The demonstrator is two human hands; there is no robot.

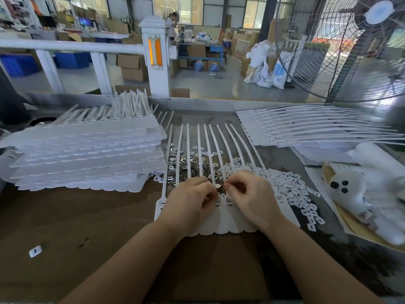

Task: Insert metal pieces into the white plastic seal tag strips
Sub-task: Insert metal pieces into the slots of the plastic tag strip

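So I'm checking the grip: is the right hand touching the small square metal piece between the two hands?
Touching. The head view shows the right hand pinching the small square metal piece at its fingertips, no gap visible.

The single head-worn camera looks forward and steeply down from close above the bench's near edge, its wide angle reaching past the far edge into a hall whose right side seems blurred.

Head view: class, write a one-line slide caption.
Both hands pinch a metal piece over a white seal tag strip, beside loose metal pieces.
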